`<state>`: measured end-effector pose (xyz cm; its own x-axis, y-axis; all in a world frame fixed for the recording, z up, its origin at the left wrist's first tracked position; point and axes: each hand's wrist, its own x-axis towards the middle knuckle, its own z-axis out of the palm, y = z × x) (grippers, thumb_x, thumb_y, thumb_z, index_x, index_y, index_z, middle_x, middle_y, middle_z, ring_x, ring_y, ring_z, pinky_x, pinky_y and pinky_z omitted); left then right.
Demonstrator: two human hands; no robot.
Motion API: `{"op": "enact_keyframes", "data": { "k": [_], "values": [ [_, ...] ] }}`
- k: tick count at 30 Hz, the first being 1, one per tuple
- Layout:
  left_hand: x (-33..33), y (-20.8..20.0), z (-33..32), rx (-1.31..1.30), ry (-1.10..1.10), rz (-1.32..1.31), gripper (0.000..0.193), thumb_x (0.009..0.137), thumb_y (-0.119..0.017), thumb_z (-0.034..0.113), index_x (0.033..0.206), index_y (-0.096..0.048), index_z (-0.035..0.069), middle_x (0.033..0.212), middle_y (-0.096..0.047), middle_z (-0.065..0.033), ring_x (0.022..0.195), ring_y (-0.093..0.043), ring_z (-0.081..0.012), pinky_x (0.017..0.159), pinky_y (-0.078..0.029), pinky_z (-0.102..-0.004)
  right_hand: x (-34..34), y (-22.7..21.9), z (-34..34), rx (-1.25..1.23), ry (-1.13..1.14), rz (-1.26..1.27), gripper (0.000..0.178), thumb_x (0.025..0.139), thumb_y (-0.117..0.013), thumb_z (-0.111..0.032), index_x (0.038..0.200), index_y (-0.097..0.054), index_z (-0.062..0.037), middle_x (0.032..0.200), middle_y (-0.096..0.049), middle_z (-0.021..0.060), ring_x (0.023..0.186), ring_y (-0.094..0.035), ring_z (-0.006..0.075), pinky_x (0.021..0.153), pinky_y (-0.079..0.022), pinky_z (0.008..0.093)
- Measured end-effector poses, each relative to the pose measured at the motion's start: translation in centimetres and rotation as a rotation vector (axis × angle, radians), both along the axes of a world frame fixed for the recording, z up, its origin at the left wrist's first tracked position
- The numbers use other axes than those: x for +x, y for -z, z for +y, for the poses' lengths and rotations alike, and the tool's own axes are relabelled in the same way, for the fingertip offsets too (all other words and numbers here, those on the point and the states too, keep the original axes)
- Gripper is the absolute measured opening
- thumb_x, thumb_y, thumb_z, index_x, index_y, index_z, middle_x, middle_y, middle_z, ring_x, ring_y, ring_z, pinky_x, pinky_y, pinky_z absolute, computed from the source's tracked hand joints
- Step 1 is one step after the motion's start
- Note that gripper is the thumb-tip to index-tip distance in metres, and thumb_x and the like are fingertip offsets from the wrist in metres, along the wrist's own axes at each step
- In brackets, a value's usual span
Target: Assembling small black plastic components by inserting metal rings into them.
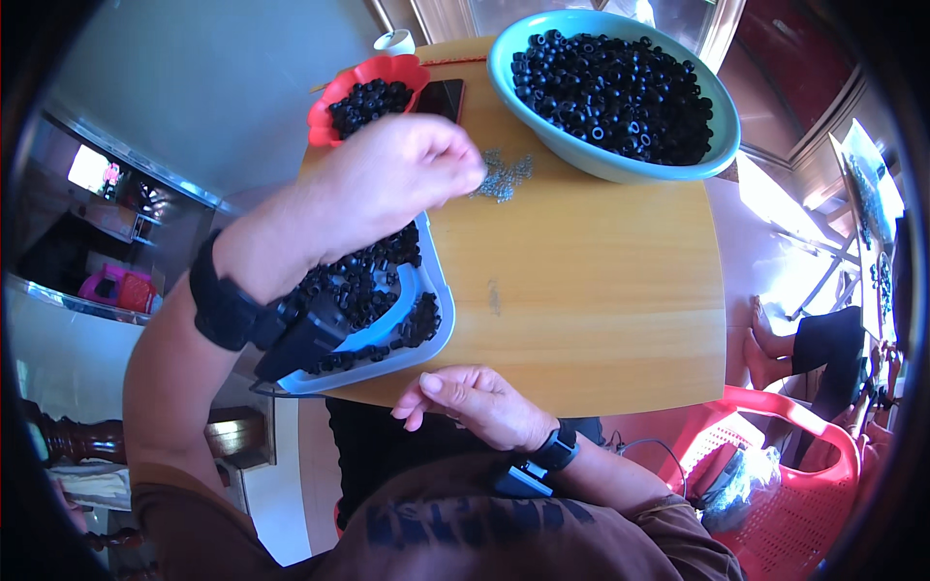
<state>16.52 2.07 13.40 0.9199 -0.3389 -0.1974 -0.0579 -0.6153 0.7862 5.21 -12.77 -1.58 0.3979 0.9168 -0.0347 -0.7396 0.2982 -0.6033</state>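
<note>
Right hand (480, 402) low centre, resting on near table edge (601, 290), fingers loosely curled, gripping nothing far as I can see. Just left of it, pale blue tray (436, 290) full of small black rings (368, 281), sitting at table's left edge. Left hand (397, 179) hovers over tray's far end, fingers bunched; can't tell what's pinched. Small grey bits pile (504, 176) right at its fingertips. Further up: red bowl (373, 92) of rings upper left, dark phone (441, 99) beside it, big teal bowl (610, 82) of rings top right.

Brown short-sleeved shirt w/ dark print, black bands on both wrists.
</note>
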Motion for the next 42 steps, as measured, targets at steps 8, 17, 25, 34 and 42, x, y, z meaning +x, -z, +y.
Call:
{"op": "enact_keyframes", "data": {
  "k": [8,17,25,34,42],
  "values": [
    [11.8,-0.8,-8.1,0.27,0.08,-0.276,0.015,0.081,-0.059,0.014,0.092,-0.061,0.003,0.075,-0.057,-0.0002,0.065,-0.048,-0.0083,0.056,-0.039,-0.0235,-0.3,0.4,0.3,0.06,0.05,0.029,0.036,0.095,-0.045,-0.032,0.097,-0.063,-0.0013,0.093,-0.063,0.0036,0.081,-0.056,0.0085,0.082,-0.043,0.0233],
    [20.4,5.7,-9.4,0.625,0.232,-0.475,0.022,0.079,-0.062,0.016,0.096,-0.061,0.001,0.081,-0.061,-0.0073,0.076,-0.058,-0.0176,0.07,-0.047,-0.0299,0.3,0.7,0.1,0.111,0.002,-0.004,0.036,0.095,-0.045,-0.032,0.1,-0.062,-0.0009,0.092,-0.063,0.0042,0.086,-0.057,0.0092,0.089,-0.041,0.0252],
    [20.9,6.6,-10.1,0.628,0.245,-0.453,0.025,0.078,-0.063,0.02,0.094,-0.062,0.001,0.08,-0.063,-0.0091,0.076,-0.06,-0.0197,0.072,-0.047,-0.0309,-0.1,0.7,0.3,0.127,0.024,0.003,0.036,0.094,-0.048,-0.034,0.095,-0.062,-0.0007,0.083,-0.059,-0.0007,0.076,-0.053,0.0071,0.079,-0.044,0.0233],
    [19.7,4.4,-6.3,0.527,0.163,-0.533,0.022,0.076,-0.063,0.021,0.085,-0.062,0.001,0.067,-0.056,-0.0012,0.062,-0.052,-0.0097,0.06,-0.043,-0.0256,-0.4,1.0,0.6,0.163,-0.009,0.03,0.031,0.095,-0.047,-0.029,0.097,-0.061,-0.0015,0.089,-0.06,0.0003,0.081,-0.053,0.0071,0.081,-0.043,0.023],
    [15.0,0.0,7.6,0.56,-0.23,-0.329,0.02,0.08,-0.06,0.023,0.084,-0.063,0.004,0.068,-0.053,0.0029,0.062,-0.047,-0.0062,0.055,-0.039,-0.0235,0.4,0.5,0.2,0.073,-0.031,-0.063,0.034,0.095,-0.046,-0.031,0.101,-0.062,-0.0015,0.092,-0.062,0.0022,0.086,-0.054,0.0088,0.087,-0.041,0.0249]
  ]
}}
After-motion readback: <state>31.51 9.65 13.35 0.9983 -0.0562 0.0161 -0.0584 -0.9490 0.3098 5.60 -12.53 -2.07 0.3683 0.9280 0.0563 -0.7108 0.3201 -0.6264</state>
